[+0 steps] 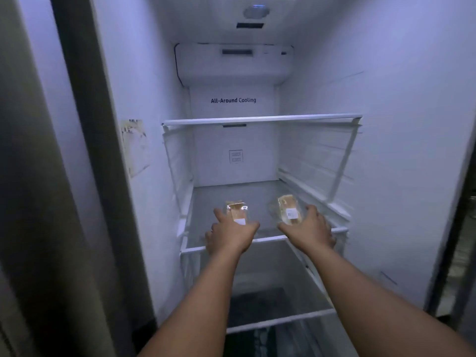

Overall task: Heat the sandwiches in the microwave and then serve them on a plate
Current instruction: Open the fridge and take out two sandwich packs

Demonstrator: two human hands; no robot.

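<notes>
Head view, place: an open white fridge interior [386, 124], lit with cold bluish light, the words "All-Around Cooling" printed on its back wall.
Left sandwich: a pale brown sandwich in clear plastic wrap with a small white label [236, 212] lies on the middle glass shelf with white front rim [270, 238], left of the centre and near the front edge. Its long axis runs from front to back, the label end pointing toward the person.
Right sandwich: a second pale sandwich in clear wrap with a white label [288, 212] lies on the same shelf, to the right and apart from the first. Its long axis goes front to back but a little tilted, the far end leaning to the left.
Left hand [230, 234]: it reaches in and grips the near end of the left sandwich, thumb on the right side, fingers curled around the left side.
Right hand [310, 231]: it grips the right sandwich from the right, thumb at the near left, fingers bent along the far side.
Shelves: one upper glass shelf with white rim [262, 119] above, one lower glass shelf [280, 321] below; both blurred.
Left wall: a worn yellowish sticker [135, 146] is stuck there, its text not readable.
Far left: a dark grey door edge [85, 150] stands beside the fridge wall.
</notes>
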